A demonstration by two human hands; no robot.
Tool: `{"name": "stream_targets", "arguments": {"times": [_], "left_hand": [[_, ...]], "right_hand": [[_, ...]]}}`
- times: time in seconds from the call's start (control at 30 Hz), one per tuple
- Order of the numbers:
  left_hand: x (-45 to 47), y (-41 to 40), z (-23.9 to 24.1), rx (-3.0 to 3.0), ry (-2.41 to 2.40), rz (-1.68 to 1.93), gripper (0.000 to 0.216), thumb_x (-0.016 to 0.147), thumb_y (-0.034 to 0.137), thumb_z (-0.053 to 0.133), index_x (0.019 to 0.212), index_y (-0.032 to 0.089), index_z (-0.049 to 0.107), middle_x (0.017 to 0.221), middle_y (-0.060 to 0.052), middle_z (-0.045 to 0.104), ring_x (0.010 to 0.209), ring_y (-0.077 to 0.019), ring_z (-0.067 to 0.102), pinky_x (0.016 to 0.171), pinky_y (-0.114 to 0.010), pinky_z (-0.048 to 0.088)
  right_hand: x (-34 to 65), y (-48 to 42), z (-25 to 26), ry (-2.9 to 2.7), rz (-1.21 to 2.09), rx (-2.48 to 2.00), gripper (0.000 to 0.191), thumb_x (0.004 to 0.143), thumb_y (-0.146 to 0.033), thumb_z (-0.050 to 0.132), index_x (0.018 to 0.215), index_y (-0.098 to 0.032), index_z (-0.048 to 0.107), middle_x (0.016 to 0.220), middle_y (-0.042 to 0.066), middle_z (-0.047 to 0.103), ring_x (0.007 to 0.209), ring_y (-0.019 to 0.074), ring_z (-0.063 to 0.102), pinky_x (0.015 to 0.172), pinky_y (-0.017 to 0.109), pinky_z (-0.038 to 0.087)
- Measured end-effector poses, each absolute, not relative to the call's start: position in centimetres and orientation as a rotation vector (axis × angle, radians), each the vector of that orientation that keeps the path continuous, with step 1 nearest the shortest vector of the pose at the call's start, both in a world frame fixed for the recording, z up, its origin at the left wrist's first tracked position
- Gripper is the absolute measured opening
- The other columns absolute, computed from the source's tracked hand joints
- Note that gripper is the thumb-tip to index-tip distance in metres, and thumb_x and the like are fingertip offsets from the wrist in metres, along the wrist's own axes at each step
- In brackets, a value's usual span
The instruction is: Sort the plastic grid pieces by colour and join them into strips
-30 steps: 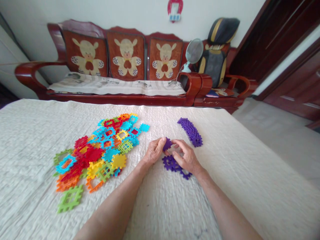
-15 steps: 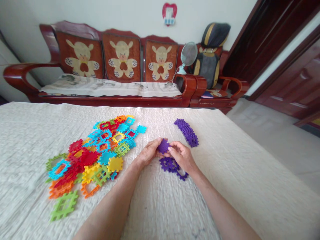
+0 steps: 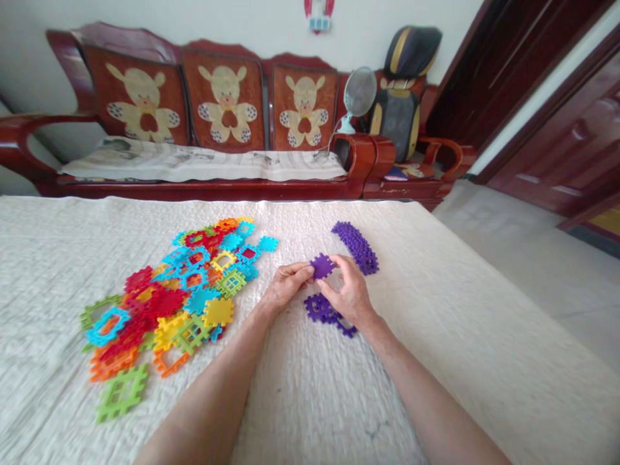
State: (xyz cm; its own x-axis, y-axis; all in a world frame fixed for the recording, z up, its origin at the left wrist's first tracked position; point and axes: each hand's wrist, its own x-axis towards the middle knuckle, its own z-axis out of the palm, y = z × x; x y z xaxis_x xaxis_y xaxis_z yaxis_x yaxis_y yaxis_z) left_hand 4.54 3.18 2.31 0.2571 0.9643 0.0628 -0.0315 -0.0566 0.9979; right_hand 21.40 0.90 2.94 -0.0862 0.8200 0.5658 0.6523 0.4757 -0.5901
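Note:
Both my hands meet over the white quilted cloth [image 3: 436,336] and pinch one small purple interlocking tile [image 3: 322,265]. My left hand [image 3: 285,285] grips its left edge with thumb and fingers. My right hand [image 3: 347,292] holds its right side. Under my right hand lie a few loose purple tiles [image 3: 320,309], partly hidden by the palm. Just beyond my right hand lies a row of joined purple tiles [image 3: 356,246]. A heap of red, blue, yellow, orange and green tiles [image 3: 184,290] lies left of my left hand.
A single green tile [image 3: 121,392] lies apart at the heap's near end. Behind the cloth stands a dark red wooden bench [image 3: 203,155] with bear cushions, a small fan [image 3: 359,97] and a bag [image 3: 404,97]. The floor [image 3: 533,258] and a doorway are to the right.
Both hands have lifted the purple tile slightly and turned it flatter toward the camera. The view has shifted a little, so everything sits further left.

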Motion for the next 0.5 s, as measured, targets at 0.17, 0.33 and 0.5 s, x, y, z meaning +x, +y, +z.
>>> {"name": "stream_targets", "arguments": {"times": [0.17,0.33,0.5], "left_hand": [[4.68,2.96,2.49,1.372,0.969,1.032,0.035,0.073,0.05,0.062,0.065,0.016,0.065,0.056,0.003,0.049,0.054,-0.0095,0.04,0.051,-0.021,0.035],[4.79,2.94,2.2,1.368,0.924,1.018,0.033,0.072,0.049,0.065,0.064,0.016,0.066,0.056,0.003,0.051,0.054,-0.0091,0.042,0.053,-0.022,0.037],[4.82,3.02,1.59,1.378,0.925,0.998,0.032,0.074,0.047,0.065,0.082,0.017,0.073,0.071,-0.001,0.065,0.065,-0.0129,0.055,0.064,-0.024,0.044]], "right_hand": [[21.12,0.48,3.39,-1.926,0.026,-1.254,0.055,0.078,-0.031,0.062,0.128,-0.02,0.042,0.12,0.013,0.052,0.116,0.0286,0.049,0.099,0.048,0.042],[20.62,0.05,3.23,-1.941,-0.004,-1.31,0.054,0.077,-0.027,0.061,0.127,-0.018,0.043,0.117,0.014,0.053,0.113,0.0287,0.05,0.097,0.046,0.044],[21.08,0.38,2.94,-1.84,-0.019,-1.338,0.054,0.077,-0.022,0.056,0.129,-0.017,0.041,0.118,0.014,0.052,0.114,0.0265,0.048,0.099,0.044,0.043]]}}
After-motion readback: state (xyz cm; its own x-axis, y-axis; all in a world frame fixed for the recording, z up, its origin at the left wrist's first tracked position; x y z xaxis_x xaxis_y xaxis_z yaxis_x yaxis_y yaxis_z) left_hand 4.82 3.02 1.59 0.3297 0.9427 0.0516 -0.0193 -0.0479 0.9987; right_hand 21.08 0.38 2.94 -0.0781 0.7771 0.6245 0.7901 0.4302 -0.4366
